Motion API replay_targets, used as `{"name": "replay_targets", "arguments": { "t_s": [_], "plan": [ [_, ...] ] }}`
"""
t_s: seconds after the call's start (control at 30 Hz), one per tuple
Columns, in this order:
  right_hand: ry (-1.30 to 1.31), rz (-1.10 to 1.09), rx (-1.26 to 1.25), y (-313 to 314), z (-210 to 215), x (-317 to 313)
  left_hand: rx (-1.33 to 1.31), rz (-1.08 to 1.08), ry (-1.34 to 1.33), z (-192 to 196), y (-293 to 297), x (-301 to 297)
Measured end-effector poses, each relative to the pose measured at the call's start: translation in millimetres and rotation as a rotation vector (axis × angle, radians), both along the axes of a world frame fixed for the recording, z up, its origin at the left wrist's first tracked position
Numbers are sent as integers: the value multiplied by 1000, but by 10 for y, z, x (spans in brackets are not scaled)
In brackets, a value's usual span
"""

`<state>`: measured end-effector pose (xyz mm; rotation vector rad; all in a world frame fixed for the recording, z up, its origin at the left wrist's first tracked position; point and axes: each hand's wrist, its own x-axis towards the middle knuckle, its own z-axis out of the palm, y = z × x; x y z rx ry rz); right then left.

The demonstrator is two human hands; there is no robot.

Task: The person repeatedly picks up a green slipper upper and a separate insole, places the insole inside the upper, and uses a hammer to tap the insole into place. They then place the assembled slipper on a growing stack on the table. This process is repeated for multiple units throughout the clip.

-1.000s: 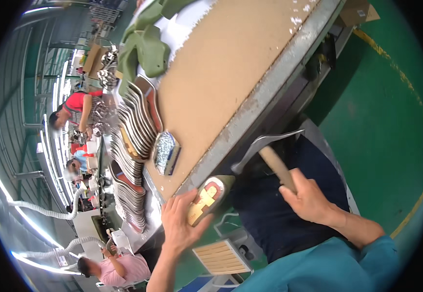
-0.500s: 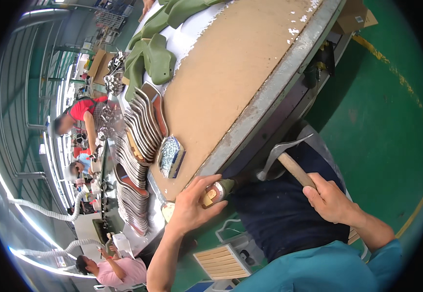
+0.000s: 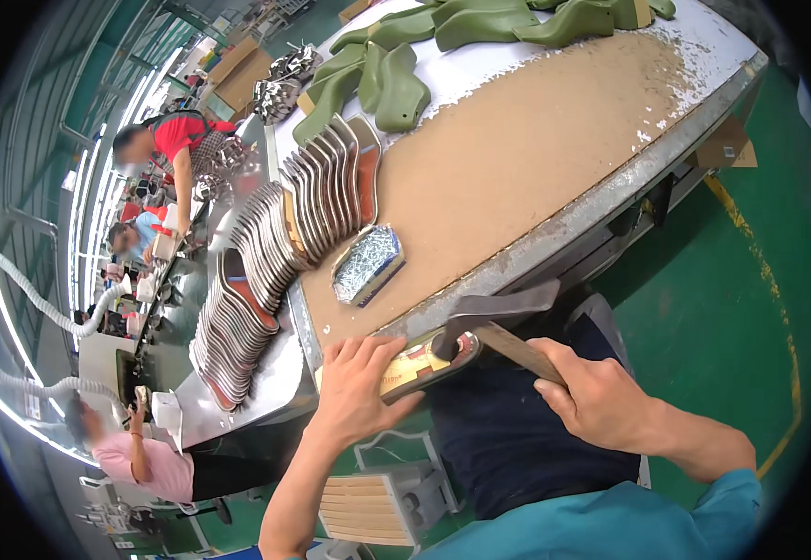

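Observation:
In my right hand [image 3: 601, 397] is a hammer, gripped by its wooden handle [image 3: 519, 352]. Its dark metal head [image 3: 503, 308] is down at the right end of an insole [image 3: 415, 368] with yellow and dark red patches. The insole lies face up on what looks like a shoe last, mostly hidden beneath it. My left hand [image 3: 357, 390] clasps this piece from its left side, thumb on the near edge and fingers over the far edge, beside the table's metal rim. Whether the hammer face touches the insole cannot be made out.
A box of small metal nails [image 3: 368, 266] stands on the brown tabletop [image 3: 508, 177]. Stacked insoles [image 3: 237, 327] line its left side. Green shoe lasts [image 3: 401, 89] lie at the back. A slatted stool [image 3: 363, 509] stands below; co-workers [image 3: 181, 140] are at the left.
My right hand has brought the hammer head from right of the insole over onto its right end. My left hand keeps its hold on the piece. The view has turned.

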<state>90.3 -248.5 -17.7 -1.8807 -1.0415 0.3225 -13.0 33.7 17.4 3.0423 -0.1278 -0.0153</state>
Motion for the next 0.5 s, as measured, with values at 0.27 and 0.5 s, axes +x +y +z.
{"name": "replay_targets", "arguments": {
  "t_s": [0.27,0.5],
  "plan": [
    [-269,-105,155,29,-4,15,11,26,50,25,-84,-7],
    [-548,-200,80,310,-125,500,-15,53,321,-121,-223,382]
  ]
}}
